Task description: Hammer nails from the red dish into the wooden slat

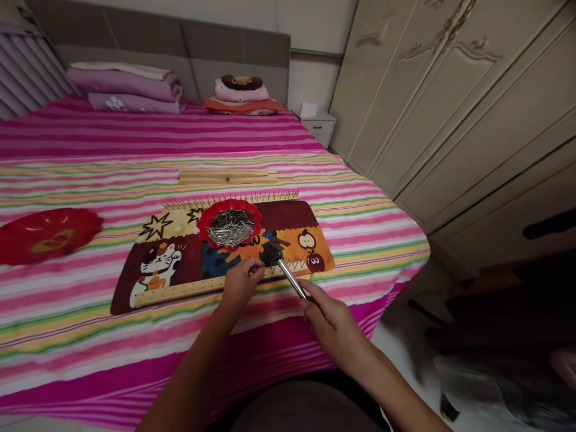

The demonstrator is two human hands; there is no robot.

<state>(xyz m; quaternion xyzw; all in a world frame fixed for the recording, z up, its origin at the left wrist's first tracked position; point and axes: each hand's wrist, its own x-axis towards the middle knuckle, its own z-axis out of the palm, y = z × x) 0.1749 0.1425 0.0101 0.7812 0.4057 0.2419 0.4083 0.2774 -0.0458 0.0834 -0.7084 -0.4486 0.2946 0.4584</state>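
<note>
My right hand (332, 324) grips a hammer (291, 278) with a shiny metal shaft. Its dark head hangs over the near wooden strip (180, 291), just right of my left hand (243, 281). The fingers of my left hand are pinched together at that strip; whatever they hold is too small to see. Nails stand along the strip's right part, while its left part shows rows of small holes. Beyond my hands, a red scalloped bowl (202, 223) holds a heap of loose nails (230, 227). All of these lie on a patterned mat (123, 294) with a cat picture.
Behind the bowl lies another wooden strip (288, 197) with upright nails. Further back, bare wooden strips (225, 176) rest on the striped bedspread (360, 240). A red tray (49, 234) is at left. Folded bedding (126, 87) sits near the headboard, and wardrobe doors (432, 78) line the right.
</note>
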